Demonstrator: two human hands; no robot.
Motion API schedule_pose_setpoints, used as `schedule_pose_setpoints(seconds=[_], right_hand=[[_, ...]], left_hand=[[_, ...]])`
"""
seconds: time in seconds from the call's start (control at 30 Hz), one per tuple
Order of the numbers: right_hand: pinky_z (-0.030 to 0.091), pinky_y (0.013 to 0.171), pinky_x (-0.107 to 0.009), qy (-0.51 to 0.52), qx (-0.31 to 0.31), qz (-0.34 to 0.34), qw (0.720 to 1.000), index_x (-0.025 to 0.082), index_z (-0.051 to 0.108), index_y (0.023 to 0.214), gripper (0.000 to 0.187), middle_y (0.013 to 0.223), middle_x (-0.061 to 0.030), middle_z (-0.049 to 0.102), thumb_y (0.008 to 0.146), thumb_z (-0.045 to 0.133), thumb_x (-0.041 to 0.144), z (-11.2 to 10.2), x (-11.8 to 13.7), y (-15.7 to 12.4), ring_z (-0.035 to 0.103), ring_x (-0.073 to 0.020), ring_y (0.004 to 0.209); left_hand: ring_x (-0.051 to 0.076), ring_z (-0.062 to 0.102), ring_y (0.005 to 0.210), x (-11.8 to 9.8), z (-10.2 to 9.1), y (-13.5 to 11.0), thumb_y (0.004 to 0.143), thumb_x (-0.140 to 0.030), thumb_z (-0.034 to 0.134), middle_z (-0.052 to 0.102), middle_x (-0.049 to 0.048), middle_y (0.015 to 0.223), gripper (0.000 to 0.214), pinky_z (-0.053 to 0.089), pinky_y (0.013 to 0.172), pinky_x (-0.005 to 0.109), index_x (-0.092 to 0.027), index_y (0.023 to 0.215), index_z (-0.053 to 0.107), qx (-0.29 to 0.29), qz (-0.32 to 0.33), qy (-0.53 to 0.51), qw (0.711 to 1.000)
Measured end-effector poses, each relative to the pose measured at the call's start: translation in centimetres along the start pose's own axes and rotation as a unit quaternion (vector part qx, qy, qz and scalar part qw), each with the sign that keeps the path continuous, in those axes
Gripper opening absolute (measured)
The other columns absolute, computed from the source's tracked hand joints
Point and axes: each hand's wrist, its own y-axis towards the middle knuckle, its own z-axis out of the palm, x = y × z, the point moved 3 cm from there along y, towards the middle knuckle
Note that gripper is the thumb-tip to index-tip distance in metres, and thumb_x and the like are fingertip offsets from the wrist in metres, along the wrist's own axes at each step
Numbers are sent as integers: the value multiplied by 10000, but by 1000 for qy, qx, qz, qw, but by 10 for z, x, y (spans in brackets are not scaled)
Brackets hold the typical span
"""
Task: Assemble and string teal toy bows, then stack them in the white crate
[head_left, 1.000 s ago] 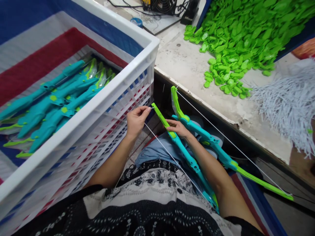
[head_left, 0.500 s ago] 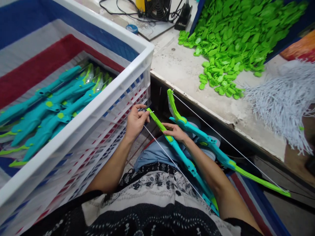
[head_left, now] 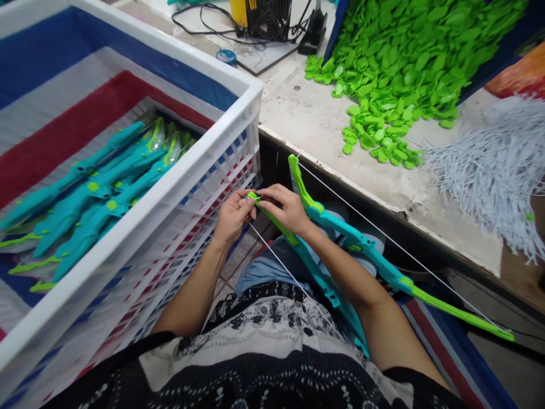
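Observation:
A teal and green toy bow lies across my lap, its green tip raised between my hands. My left hand pinches the white string at that tip. My right hand is closed on the green limb just behind the tip, fingers touching the left hand's. A second, strung toy bow rests on my lap to the right, running from the bench edge toward the lower right.
A white slatted crate on my left holds several teal toy bows. On the bench ahead lie a heap of green plastic pieces, a bundle of white strings, a fan and cables.
My right hand slid up the green limb to the tip and now meets my left hand there. The view shifted slightly.

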Motion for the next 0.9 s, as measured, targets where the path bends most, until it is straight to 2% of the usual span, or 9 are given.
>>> schedule_pose_setpoints(seconds=[0.17,0.27,0.4,0.47,0.53,0.63,0.7,0.8,0.9], right_hand=[[430,676,-240,2,28,-43,999,148,621,750,152,744,-16,592,854,581,251,5,2,20,551,-112,705],[421,675,-237,-19,45,-48,998,150,599,756,121,752,-13,584,854,557,208,9,3,17,546,-115,719],[421,700,-248,-83,49,-57,994,163,573,753,128,766,-10,563,866,534,209,1,0,29,532,-122,741],[431,742,-267,-118,-15,-40,992,169,563,757,147,778,-11,546,885,517,226,-21,-3,47,532,-128,764],[436,808,-305,-142,-130,-18,981,168,567,796,181,807,-19,526,920,455,238,-50,1,65,539,-142,831],[440,874,-360,-136,-229,-24,963,167,579,903,289,873,-35,514,972,319,271,-69,27,70,544,-155,939],[461,875,-354,-134,-181,-63,972,182,586,926,294,903,-40,538,974,316,286,-51,50,53,550,-152,954],[490,854,-312,-163,-55,-120,978,207,601,852,212,906,-49,594,940,414,258,2,68,9,562,-155,934],[495,840,-314,-153,-31,-100,983,191,598,818,188,864,-64,619,923,446,227,36,58,-22,571,-161,879]], left_hand=[[37,305,336,-2,-1,-3,703,-423,715,532,-58,480,404,217,358,152,-177,977,550,11,-22,-9,1000],[68,437,412,-3,-1,-2,673,-411,735,558,-54,566,393,374,411,177,-192,943,554,-8,-27,21,999],[143,629,829,-10,1,-6,668,-318,741,650,30,901,279,505,738,246,-178,849,581,-68,94,119,986],[162,624,920,-12,4,-16,740,-291,674,651,41,954,181,485,845,294,-191,868,596,-71,148,142,976],[166,619,910,-14,9,-26,786,-265,617,646,37,913,85,468,876,313,-201,837,640,-36,171,192,966],[187,597,937,-19,13,-32,780,-302,615,644,52,925,139,458,878,305,-201,781,711,12,140,223,965],[204,602,916,-25,11,-26,781,-419,597,662,69,917,259,487,819,313,-194,804,724,-7,66,135,989],[183,613,770,-35,6,-12,689,-465,683,684,75,844,309,505,669,278,-171,781,716,-30,-60,25,997],[135,602,732,-54,1,-5,587,-298,787,692,62,867,227,481,643,212,-151,740,706,-30,-48,96,994]])
